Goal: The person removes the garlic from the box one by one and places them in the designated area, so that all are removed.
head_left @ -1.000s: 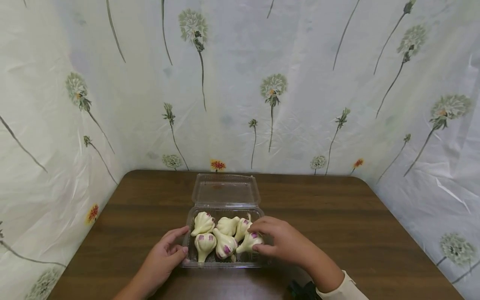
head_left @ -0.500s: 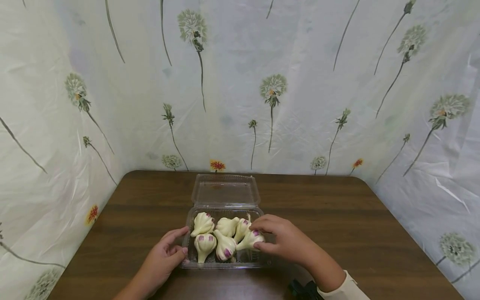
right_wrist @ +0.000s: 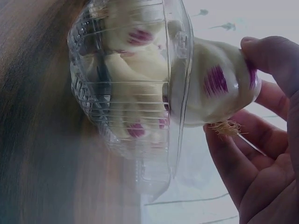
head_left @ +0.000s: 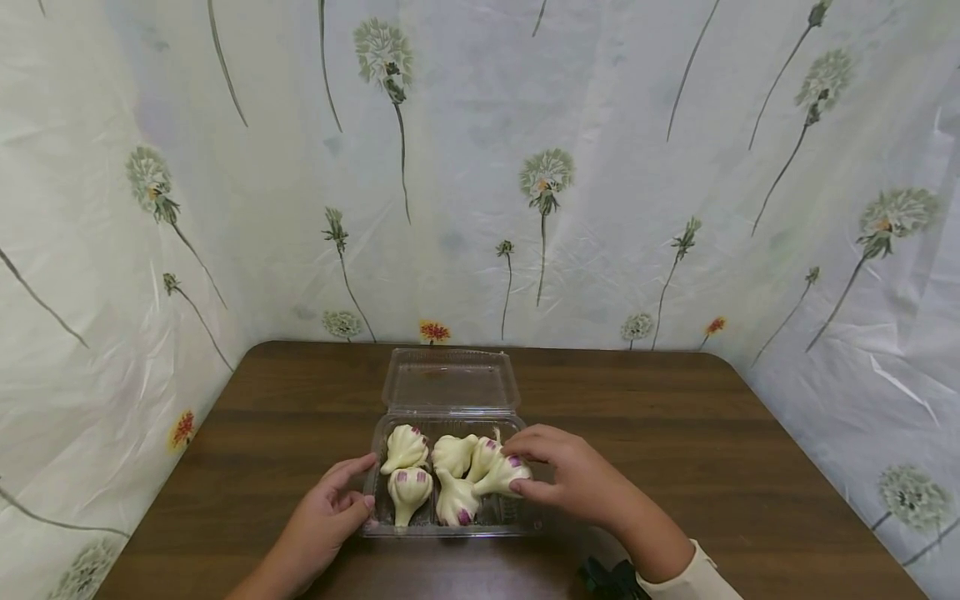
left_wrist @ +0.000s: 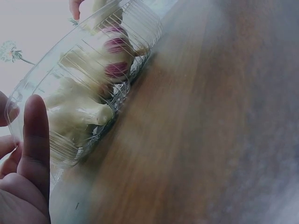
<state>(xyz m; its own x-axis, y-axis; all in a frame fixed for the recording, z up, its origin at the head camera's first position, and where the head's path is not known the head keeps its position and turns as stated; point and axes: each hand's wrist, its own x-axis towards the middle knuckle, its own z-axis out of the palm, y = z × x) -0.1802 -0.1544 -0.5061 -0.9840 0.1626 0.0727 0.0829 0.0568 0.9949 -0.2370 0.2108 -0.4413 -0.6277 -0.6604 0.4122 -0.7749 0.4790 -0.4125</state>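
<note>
In the head view my right hand (head_left: 570,479) holds a garlic bulb (head_left: 504,477), cream with purple patches, between thumb and fingers at the container's right end. The right wrist view shows this bulb (right_wrist: 215,79) raised partly above the rim, with tan root hairs at its base. My left hand (head_left: 326,504) grips the left end of the clear plastic container (head_left: 450,530); its thumb (left_wrist: 36,135) lies along the wall in the left wrist view. Several other garlic bulbs (head_left: 410,492) lie inside, one bulb (head_left: 457,497) front middle beside the held one.
The container's hinged lid (head_left: 452,382) lies back toward the far edge of the brown wooden table (head_left: 637,417). A flower-printed curtain (head_left: 465,167) surrounds the table's back and sides. Something dark (head_left: 611,577) sits by the right sleeve (head_left: 693,575).
The front middle bulb has turned and shifted slightly right and nearer to me. The held bulb has risen a little with my right hand. My left hand stays in place.
</note>
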